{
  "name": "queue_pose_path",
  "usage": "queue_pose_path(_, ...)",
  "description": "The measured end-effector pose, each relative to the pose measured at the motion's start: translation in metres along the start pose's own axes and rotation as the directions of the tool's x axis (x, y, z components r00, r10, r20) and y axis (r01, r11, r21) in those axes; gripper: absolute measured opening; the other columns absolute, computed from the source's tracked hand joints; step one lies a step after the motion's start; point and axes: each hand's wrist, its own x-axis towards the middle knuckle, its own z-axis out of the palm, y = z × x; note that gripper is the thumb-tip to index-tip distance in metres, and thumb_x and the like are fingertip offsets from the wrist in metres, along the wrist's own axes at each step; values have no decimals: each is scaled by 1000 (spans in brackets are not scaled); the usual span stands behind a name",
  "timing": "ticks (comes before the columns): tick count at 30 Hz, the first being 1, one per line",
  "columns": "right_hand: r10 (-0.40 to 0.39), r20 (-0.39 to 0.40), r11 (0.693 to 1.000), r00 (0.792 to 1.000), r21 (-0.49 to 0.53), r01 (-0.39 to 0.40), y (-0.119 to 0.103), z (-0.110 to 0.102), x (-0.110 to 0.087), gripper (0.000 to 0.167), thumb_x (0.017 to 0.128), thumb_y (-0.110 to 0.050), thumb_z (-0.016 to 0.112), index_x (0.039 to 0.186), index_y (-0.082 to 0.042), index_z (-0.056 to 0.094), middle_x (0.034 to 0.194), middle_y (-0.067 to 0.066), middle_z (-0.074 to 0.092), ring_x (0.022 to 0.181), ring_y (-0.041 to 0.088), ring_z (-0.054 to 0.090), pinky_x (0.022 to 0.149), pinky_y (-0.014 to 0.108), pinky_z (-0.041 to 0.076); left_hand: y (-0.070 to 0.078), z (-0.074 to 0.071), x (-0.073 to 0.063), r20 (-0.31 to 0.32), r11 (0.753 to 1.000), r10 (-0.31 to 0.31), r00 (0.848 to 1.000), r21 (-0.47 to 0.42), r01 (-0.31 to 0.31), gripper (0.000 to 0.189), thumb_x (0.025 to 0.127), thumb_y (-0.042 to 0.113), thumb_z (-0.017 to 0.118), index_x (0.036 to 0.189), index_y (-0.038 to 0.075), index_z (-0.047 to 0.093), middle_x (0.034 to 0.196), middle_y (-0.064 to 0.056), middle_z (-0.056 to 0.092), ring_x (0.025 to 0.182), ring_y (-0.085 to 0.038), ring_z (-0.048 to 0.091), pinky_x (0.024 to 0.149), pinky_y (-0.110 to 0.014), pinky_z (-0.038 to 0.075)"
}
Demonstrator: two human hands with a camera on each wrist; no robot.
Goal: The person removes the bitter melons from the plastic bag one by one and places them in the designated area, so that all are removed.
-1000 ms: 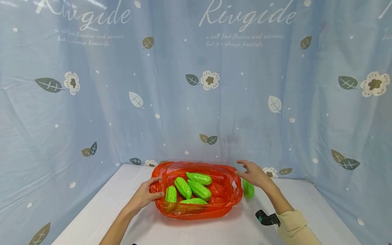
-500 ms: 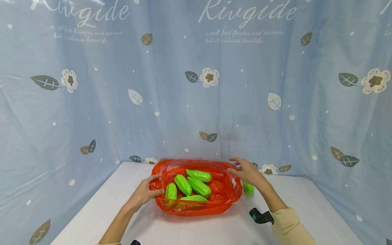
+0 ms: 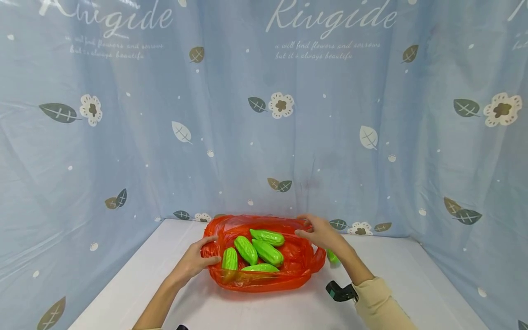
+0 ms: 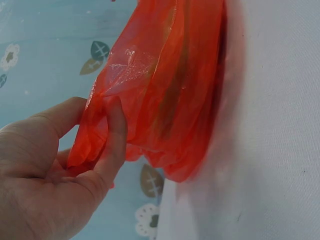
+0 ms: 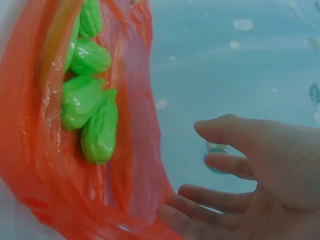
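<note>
- A blue printed curtain [image 3: 231, 137] closes off the far side, above a white table [image 3: 392, 275].
- The red bag [image 3: 264, 283] lies across the middle of the table, its mouth open upward and its length running left to right.
- The left hand [image 3: 193, 261] pinches the plastic at the bag's left end between thumb and fingers.
- The right hand [image 3: 323, 231] is over the bag's far right, fingers spread and gripping nothing; whether a fingertip brushes the plastic, one cannot tell.
- Five green vegetables [image 3: 267, 252] lie inside the bag, mostly toward its left and middle.
- A loose green vegetable [image 3: 332, 257] is just right of the bag, partly hidden by the right forearm.
- The step in hand seems to be steadying the bag and keeping its mouth wide; the next move likely calls for the right fingers to close on its edge, without tearing the thin plastic.
</note>
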Motion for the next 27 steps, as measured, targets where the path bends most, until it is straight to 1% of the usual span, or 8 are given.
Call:
queue_pose_path(4, -14, -1, 999, 1000, -31, 14, -3, 10, 1, 47, 88, -24, 72, 130, -9, 59, 109, 13, 67, 96, 26, 64, 78, 39, 59, 0, 0, 0, 1, 1000, 3, 1000, -2, -3, 64, 82, 11, 77, 140, 6, 51, 138, -22, 53, 106, -28, 61, 79, -36, 60)
queue_pose_path(8, -42, 18, 998, 999, -37, 43, -8, 20, 2, 44, 88, -24, 72, 128, -10, 61, 109, 11, 67, 100, 29, 63, 79, 39, 59, 1, 0, 0, -3, 1000, -3, 1000, -17, 3, 64, 81, 11, 77, 140, 7, 51, 137, -21, 53, 106, -28, 61, 79, -36, 60)
queue_pose_path(11, -54, 37, 998, 998, -35, 55, -10, 27, 4, 43, 88, -26, 72, 127, -11, 61, 110, 11, 67, 102, 30, 63, 79, 39, 58, 0, 0, 0, -1, 1000, 2, 1000, -15, -2, 64, 81, 12, 77, 140, 6, 51, 137, -22, 53, 106, -28, 61, 79, -36, 60)
queue_pose_path(16, -68, 72, 997, 995, -26, 70, -8, 39, 6, 44, 87, -26, 73, 126, -10, 60, 109, 12, 68, 101, 30, 63, 76, 36, 58, 0, 1, 0, 0, 1000, 2, 1000, -15, -2, 65, 81, 11, 77, 140, 6, 51, 137, -23, 53, 108, -29, 61, 80, -37, 60)
queue_pose_path(19, -61, 98, 998, 993, -22, 64, -7, 46, 8, 45, 88, -25, 73, 128, -8, 59, 110, 12, 68, 99, 27, 63, 76, 36, 58, -1, 1, 0, -6, 1000, -5, 1000, -19, 5, 64, 81, 12, 78, 140, 8, 52, 138, -21, 53, 109, -29, 61, 82, -38, 60)
queue_pose_path(22, -49, 126, 998, 991, -22, 52, -9, 52, 10, 47, 88, -25, 72, 129, -7, 58, 115, 14, 67, 99, 25, 62, 78, 38, 58, -2, 2, 1, -9, 1000, -3, 1000, -11, 3, 64, 81, 11, 77, 139, 8, 52, 138, -21, 53, 109, -29, 61, 82, -39, 60)
queue_pose_path(27, -37, 156, 999, 987, -33, 42, -12, 61, 15, 48, 88, -24, 72, 130, -5, 58, 118, 16, 66, 93, 22, 61, 80, 41, 58, -2, 2, 1, -12, 1000, -4, 1000, -15, 3, 64, 80, 10, 78, 139, 7, 52, 137, -21, 53, 107, -28, 62, 80, -36, 60)
